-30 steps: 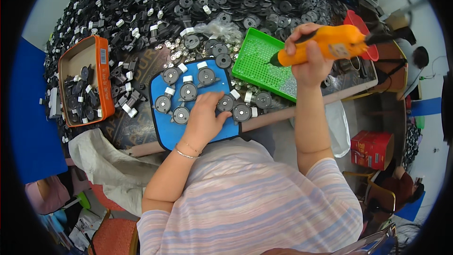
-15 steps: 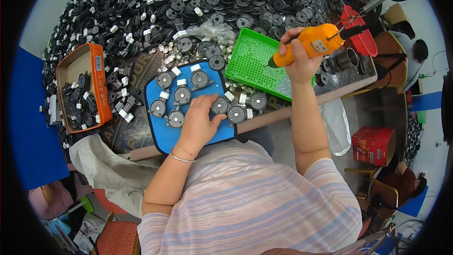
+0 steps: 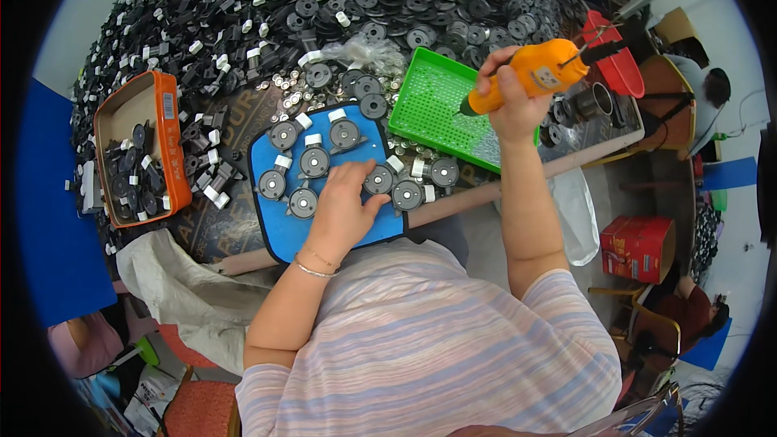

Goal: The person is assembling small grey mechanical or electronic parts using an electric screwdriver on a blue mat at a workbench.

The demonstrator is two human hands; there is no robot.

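My right hand [image 3: 515, 105] is wrapped round an orange electric screwdriver [image 3: 541, 74], its dark tip pointing left over the green perforated tray [image 3: 429, 93]. Small silvery screws [image 3: 486, 146] lie in that tray. On a blue mat [image 3: 340, 236] sit several round black wheel parts [image 3: 315, 163] with white tabs. My left hand [image 3: 341, 202] rests on the mat, thumb and fingers curved round the left edge of one black wheel part [image 3: 379, 180]. Another wheel part [image 3: 407, 194] lies just right of the thumb.
A big heap of black discs and small black-and-white parts [image 3: 356, 8] covers the far table. An orange-rimmed box [image 3: 168, 146] with wheel parts stands left. Small metal pieces [image 3: 295, 93] lie beyond the mat. A red basket [image 3: 619, 61] and a metal cup [image 3: 597, 99] are right.
Almost nothing differs. The whole view has shifted very slightly; both hands keep their places, the screwdriver still over the green tray.
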